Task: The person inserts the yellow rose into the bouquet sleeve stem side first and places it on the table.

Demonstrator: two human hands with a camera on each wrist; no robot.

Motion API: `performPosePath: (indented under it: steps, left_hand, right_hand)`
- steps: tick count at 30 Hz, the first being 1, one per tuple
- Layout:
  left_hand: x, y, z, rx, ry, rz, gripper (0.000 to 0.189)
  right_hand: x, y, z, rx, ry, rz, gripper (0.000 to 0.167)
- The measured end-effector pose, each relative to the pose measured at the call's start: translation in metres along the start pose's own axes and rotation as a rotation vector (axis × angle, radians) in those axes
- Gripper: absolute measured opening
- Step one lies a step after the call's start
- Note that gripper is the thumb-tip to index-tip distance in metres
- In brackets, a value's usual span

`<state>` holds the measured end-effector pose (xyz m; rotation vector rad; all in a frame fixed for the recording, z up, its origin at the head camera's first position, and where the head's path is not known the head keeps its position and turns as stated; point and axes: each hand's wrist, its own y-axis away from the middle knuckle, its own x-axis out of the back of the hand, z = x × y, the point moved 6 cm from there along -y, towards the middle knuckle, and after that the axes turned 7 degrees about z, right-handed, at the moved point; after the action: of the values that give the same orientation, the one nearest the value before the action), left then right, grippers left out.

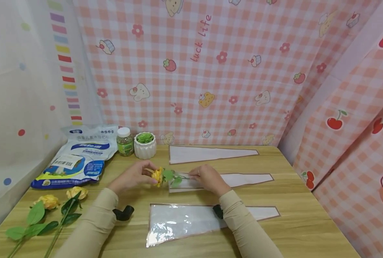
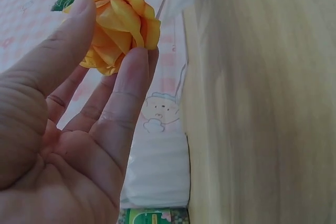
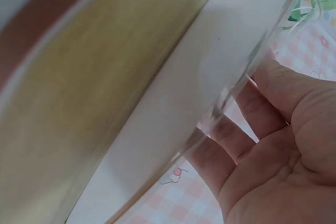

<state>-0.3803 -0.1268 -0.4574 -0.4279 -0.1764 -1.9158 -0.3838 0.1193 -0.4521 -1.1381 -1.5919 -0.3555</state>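
From here I see the yellow rose [image 1: 157, 176] just below mid-frame, its bloom pinched by the left grip [image 1: 135, 177], its leaves at the wide end of the middle sleeve [image 1: 248, 178], whose clear film the right grip [image 1: 208, 179] pinches, other sleeves [image 1: 191, 222] lying above and below on the surface [image 1: 296, 195].

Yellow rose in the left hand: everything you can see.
The rose has layered yellow-orange petals, green leaves and a thin green stem; it looks artificial, perhaps fabric. The bloom is open, pinched by the left hand above the table, with the stem running roughly level toward the right hand. Leaves and stem overlap the clear sleeve in the head view; whether the stem is inside is unclear.
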Motion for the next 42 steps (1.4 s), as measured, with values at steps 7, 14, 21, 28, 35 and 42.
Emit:
performPosePath:
  steps: [7,14,21,28,35,42]
  left_hand:
    - [-0.006,-0.001,-0.004,0.011,-0.019,0.006,0.037]
    - [-0.012,-0.004,-0.01,-0.009,-0.106,0.004,0.04]
    - [-0.017,-0.003,-0.009,-0.028,-0.127,-0.001,0.043]
    - [-0.017,-0.006,-0.01,-0.018,-0.096,0.067,0.043]
    - [-0.018,-0.008,-0.009,-0.016,-0.084,0.148,0.035]
    - [-0.021,-0.006,0.001,-0.086,-0.168,0.221,0.015]
  right_hand:
    - [-0.001,0.0,-0.002,0.004,-0.013,-0.007,0.016]
    - [-0.004,0.001,-0.005,-0.045,-0.022,-0.016,0.017]
    - [-0.004,0.001,-0.009,-0.032,-0.016,-0.016,0.016]
    - [-0.004,-0.001,-0.013,-0.011,-0.006,-0.02,0.018]
    - [-0.004,-0.001,-0.014,-0.024,-0.002,-0.011,0.019]
    - [-0.003,-0.001,-0.019,-0.019,0.015,0.003,0.018]
